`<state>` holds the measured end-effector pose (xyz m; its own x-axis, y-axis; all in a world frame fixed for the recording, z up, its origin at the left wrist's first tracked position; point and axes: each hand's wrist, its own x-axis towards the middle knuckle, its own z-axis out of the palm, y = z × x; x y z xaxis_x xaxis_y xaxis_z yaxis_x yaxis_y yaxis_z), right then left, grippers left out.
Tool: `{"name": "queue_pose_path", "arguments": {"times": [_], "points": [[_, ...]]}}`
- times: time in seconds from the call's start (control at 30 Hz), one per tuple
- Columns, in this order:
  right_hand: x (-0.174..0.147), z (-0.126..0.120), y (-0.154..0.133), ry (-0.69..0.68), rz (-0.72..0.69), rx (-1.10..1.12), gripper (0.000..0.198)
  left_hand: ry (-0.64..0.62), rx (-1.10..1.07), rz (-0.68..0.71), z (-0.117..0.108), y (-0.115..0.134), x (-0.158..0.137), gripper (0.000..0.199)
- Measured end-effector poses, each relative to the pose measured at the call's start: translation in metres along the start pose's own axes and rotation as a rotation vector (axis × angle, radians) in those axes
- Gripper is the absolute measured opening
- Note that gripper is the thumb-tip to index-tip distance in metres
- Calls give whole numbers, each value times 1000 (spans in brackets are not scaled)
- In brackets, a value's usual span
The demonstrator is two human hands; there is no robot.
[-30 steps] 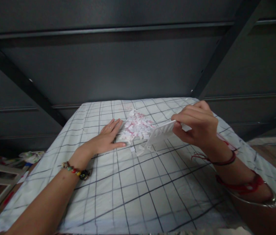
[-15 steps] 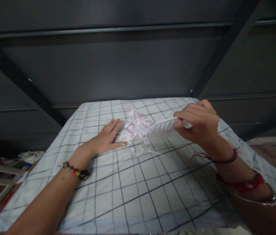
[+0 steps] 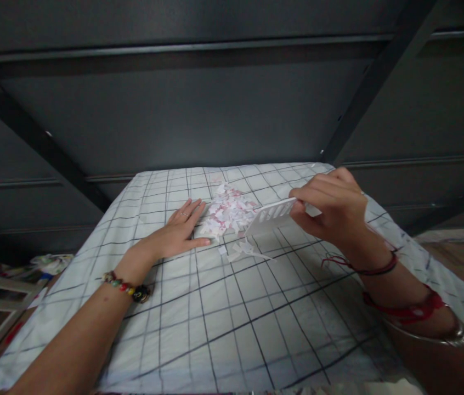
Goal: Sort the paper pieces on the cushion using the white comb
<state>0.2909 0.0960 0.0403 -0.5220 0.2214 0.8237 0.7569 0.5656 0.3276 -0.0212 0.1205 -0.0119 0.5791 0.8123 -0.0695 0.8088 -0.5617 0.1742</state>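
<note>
A heap of small torn paper scraps [image 3: 231, 209], white and pink, lies on the checked cloth [image 3: 232, 312]. My left hand [image 3: 182, 227] rests flat with spread fingers along the heap's left side, its fingertips close to the scraps. On the other side, my right hand [image 3: 330, 206] pinches a thin white slotted plate [image 3: 271, 216] by its upper right end. The plate stands tilted on edge, with its lower left corner at the heap's right side. A few loose scraps [image 3: 244, 249] and a thin strip lie just in front of the heap.
Behind the cloth-covered table rises a dark panelled wall [image 3: 182, 109]. A pale wooden frame [image 3: 5, 302] and a crumpled patterned cloth [image 3: 52, 263] are down on the left. Brown floor [image 3: 458, 258] shows on the right. Pale paper-like edges [image 3: 372, 388] appear at the bottom.
The plate in my right hand has shifted slightly left and up at the heap's right edge. My left hand has stayed in place.
</note>
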Motion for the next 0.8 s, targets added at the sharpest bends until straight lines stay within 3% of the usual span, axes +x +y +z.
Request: {"name": "queue_pose_path", "arguments": {"times": [0.6, 0.8], "points": [[-1, 3, -1, 15, 39, -37, 16, 4, 2, -3, -1, 1, -1, 98], [0, 3, -5, -33, -19, 13, 14, 6, -6, -4, -1, 1, -1, 97]]}}
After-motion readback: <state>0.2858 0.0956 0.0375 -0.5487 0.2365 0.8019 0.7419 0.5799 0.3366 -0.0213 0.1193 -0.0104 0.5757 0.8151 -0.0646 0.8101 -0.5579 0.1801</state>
